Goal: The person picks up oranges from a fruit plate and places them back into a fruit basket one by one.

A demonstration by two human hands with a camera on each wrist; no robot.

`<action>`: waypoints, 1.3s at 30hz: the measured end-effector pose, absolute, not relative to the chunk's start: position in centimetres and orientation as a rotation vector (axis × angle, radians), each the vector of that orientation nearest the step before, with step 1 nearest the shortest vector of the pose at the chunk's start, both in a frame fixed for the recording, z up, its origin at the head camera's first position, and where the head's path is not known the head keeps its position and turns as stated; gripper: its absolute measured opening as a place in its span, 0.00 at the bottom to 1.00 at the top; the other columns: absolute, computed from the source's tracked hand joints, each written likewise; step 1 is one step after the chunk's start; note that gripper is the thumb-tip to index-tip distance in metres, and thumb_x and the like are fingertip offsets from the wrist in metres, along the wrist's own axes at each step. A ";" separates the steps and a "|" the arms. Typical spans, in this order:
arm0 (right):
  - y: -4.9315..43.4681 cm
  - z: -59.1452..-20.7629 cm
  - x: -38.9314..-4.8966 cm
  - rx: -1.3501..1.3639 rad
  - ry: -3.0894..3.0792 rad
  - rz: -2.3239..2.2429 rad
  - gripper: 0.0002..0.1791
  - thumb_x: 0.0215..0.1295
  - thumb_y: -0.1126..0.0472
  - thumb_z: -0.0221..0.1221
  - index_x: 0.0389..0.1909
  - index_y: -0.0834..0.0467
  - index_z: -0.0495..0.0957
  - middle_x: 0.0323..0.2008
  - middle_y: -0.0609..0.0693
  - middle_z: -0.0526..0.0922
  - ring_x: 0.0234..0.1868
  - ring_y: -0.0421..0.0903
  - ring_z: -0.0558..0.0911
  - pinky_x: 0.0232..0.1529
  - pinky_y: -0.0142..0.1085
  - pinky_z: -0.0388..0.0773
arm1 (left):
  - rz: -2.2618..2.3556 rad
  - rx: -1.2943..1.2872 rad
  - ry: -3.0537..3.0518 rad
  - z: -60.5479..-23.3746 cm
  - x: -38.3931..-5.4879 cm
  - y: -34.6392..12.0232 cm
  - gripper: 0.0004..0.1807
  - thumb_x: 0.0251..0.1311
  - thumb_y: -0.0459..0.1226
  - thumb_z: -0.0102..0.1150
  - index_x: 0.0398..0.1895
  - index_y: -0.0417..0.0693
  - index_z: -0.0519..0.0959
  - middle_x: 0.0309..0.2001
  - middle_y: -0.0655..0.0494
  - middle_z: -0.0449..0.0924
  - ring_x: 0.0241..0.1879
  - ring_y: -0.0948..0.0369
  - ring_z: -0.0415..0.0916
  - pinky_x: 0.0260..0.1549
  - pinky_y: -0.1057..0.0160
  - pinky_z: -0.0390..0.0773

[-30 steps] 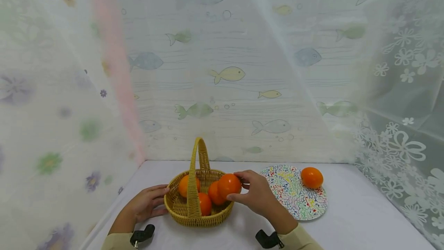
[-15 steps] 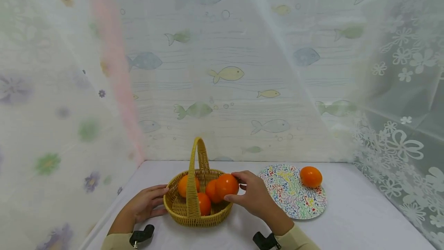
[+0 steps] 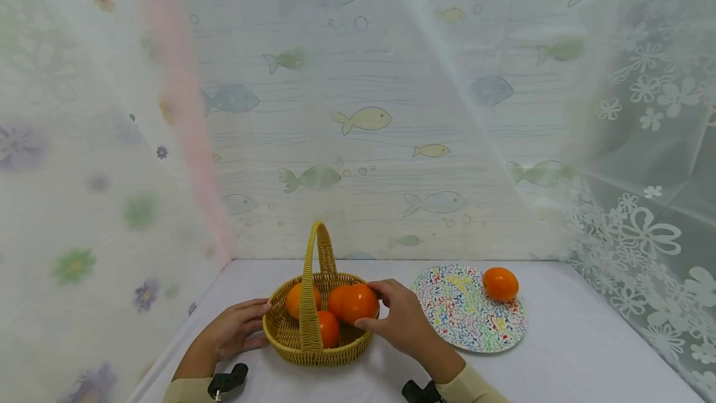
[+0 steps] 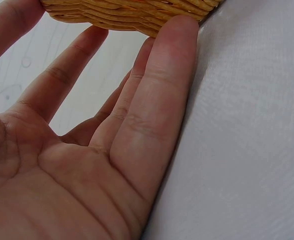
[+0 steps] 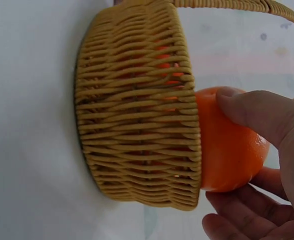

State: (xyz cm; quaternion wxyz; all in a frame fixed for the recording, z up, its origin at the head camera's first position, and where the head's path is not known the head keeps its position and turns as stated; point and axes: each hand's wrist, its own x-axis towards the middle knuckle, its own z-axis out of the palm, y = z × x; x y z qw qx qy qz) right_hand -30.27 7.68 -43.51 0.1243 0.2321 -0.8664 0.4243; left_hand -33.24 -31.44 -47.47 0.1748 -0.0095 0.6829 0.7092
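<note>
My right hand [image 3: 404, 318] holds a smooth, shiny orange [image 3: 359, 304] between thumb and fingers at the right rim of a yellow wicker basket [image 3: 335, 358]. In the right wrist view, this orange [image 5: 230, 145] sits partly below the rim, the thumb on one side and fingers on the other. Several more oranges lie inside, one orange [image 3: 329, 329] near the front, partly behind the basket's upright handle [image 3: 309, 303]. My left hand [image 3: 235, 330] touches the basket's left side, its fingers extended; the left wrist view shows fingertips against the wicker [image 4: 132, 15].
A round plate [image 3: 458, 316] with a multicoloured squiggle pattern lies to the right, with one orange [image 3: 500, 284] near its far right edge. White cloth [image 3: 570, 353] covers the table. Patterned curtains [image 3: 358, 79] hang behind and on both sides.
My right hand has moved left and slightly down, lowering the held orange from above the right rim into the basket. My left hand stays at the basket's side.
</note>
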 end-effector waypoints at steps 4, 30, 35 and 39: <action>7.4 -43.8 -30.3 0.685 -2.540 1.232 0.38 0.53 0.45 0.79 0.63 0.53 0.79 0.56 0.47 0.82 0.56 0.45 0.82 0.57 0.47 0.84 | 2.009 -0.034 1.933 -47.5 -33.2 -31.5 0.40 0.73 0.50 0.60 0.79 0.38 0.60 0.59 0.54 0.82 0.57 0.58 0.82 0.55 0.46 0.84; 6.4 -44.9 -30.1 0.574 -2.569 1.047 0.37 0.50 0.40 0.79 0.61 0.50 0.83 0.57 0.47 0.86 0.57 0.49 0.79 0.57 0.52 0.79 | 2.012 -0.049 1.929 -47.3 -33.2 -31.5 0.40 0.73 0.49 0.60 0.78 0.37 0.60 0.58 0.56 0.83 0.55 0.59 0.82 0.55 0.45 0.84; 6.3 -44.9 -30.1 0.559 -2.570 1.063 0.37 0.50 0.40 0.78 0.60 0.52 0.83 0.57 0.49 0.86 0.57 0.51 0.78 0.58 0.53 0.80 | 2.008 -0.065 1.937 -47.3 -33.3 -31.5 0.41 0.72 0.50 0.61 0.79 0.38 0.60 0.59 0.55 0.83 0.56 0.59 0.82 0.55 0.45 0.84; 6.3 -45.0 -30.2 0.554 -2.580 1.086 0.38 0.51 0.40 0.78 0.61 0.53 0.83 0.57 0.50 0.86 0.58 0.52 0.78 0.59 0.54 0.80 | 2.005 -0.055 1.947 -47.4 -33.3 -31.5 0.41 0.72 0.50 0.61 0.79 0.37 0.60 0.59 0.55 0.83 0.56 0.59 0.82 0.55 0.45 0.84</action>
